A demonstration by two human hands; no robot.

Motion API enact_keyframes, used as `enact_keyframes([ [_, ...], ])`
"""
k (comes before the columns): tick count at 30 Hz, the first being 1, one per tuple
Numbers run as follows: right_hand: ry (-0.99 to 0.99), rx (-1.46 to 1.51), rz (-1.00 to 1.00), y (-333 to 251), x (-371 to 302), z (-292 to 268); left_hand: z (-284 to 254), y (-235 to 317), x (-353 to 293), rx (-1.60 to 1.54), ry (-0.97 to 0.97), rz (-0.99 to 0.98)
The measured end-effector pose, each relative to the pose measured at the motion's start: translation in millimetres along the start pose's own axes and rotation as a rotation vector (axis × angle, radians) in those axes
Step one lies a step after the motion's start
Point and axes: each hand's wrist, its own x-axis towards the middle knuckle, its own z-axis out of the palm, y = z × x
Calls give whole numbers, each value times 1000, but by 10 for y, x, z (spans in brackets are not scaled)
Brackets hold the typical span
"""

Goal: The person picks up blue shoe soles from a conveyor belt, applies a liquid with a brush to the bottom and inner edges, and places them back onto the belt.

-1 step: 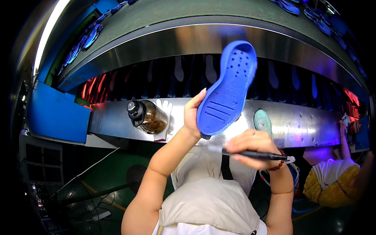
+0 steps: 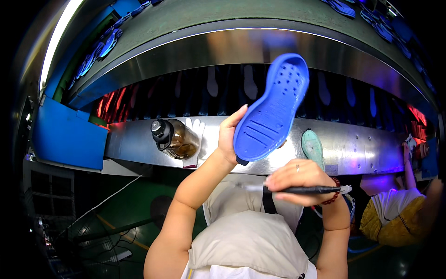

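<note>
My left hand grips a blue shoe sole by its lower left edge, with the thumb along the side and the other fingers hidden behind. The sole is tilted up above the bench, its inner face with holes and grooves toward me. Lower and to the right, my right hand is closed around a slim black-handled tool. Its pale tip is blurred and points left, apart from the sole; a white piece shows at its back end. A pale green sole-shaped piece lies on the metal bench beyond this hand.
A brown bottle with a black lid stands on the metal bench, beside a white glove. Behind runs a dark slot with hanging soles and red light at both ends. Above it is a green belt. Another person works at right.
The blue sole has shifted slightly right and down at its far end. My right hand with the tool has moved a little lower, and the tool's tip is farther from the sole.
</note>
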Motion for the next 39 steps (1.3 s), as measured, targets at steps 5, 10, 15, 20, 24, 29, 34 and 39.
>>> enact_keyframes([
  [5,-10,-37,116,152,-75,-250,51,16,3,273,122,-289],
  [10,-269,-26,146,18,-114,-403,130,50,-29,455,164,-446],
  [15,-278,-52,196,126,-163,-440,117,68,-22,598,154,-513],
  [20,-203,-50,134,226,-184,-621,105,47,-41,495,191,-508],
  [24,-296,-62,302,246,-214,-658,98,24,-50,666,254,-451],
  [29,-60,93,387,163,-163,-648,-77,-17,5,502,248,-377],
  [34,345,83,668,412,31,-212,-128,-231,100,687,226,-235],
  [39,413,132,733,582,136,-183,-346,-313,155,778,209,-133],
])
